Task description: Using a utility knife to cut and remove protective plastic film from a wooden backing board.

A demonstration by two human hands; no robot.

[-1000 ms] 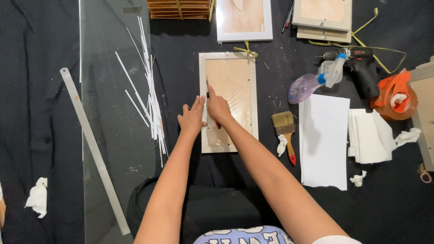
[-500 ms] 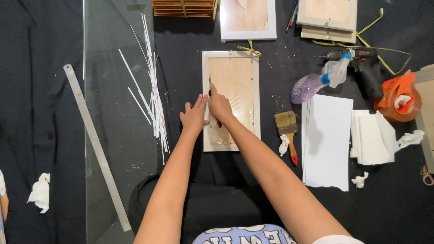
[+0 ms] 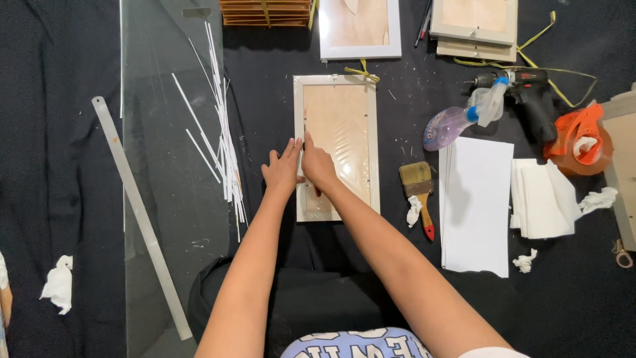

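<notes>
Frame (image 3: pixel 336 142) – one | left hand (image 3: pixel 281 169) flat, open | right hand (image 3: pixel 317 166) – grip unclear

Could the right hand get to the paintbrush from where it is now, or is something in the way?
Probably yes. The right hand rests on the picture frame, and the paintbrush lies just beyond the frame's right edge on the dark cloth, with nothing between them and its top uncovered.

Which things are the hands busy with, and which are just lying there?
Busy with: left hand and right hand pressing on the picture frame.

Lying about: paintbrush, spray bottle, drill, paper sheets, metal ruler, tape dispenser.
</notes>
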